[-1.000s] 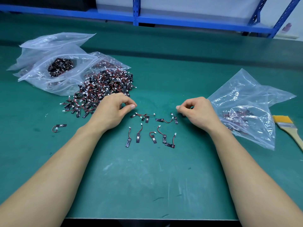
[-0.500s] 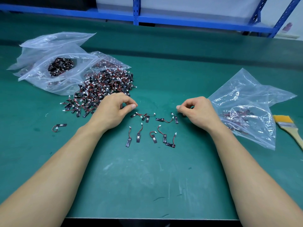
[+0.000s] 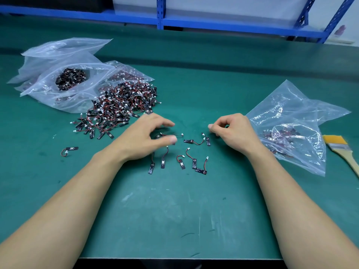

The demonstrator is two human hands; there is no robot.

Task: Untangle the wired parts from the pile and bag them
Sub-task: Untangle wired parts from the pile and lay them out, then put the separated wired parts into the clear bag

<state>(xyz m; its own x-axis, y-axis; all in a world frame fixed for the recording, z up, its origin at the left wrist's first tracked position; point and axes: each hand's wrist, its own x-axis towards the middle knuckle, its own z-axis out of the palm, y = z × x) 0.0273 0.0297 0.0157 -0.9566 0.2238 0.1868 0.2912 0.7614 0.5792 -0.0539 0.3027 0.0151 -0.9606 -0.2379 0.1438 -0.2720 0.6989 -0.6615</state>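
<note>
A worker's forearms reach across a green mat, with a scatter of loose wired parts lying between the two hands. The tangled pile sits just beyond the left hand, spilling from open bags at far left. That hand hovers palm down and blurred, thumb and fingers spread in a loose claw over one part; contact cannot be made out. The right hand rests knuckles up, fingers curled toward the palm, nothing seen in its grasp. Just beside it lies a clear bag holding a few parts, and a paintbrush beyond.
</note>
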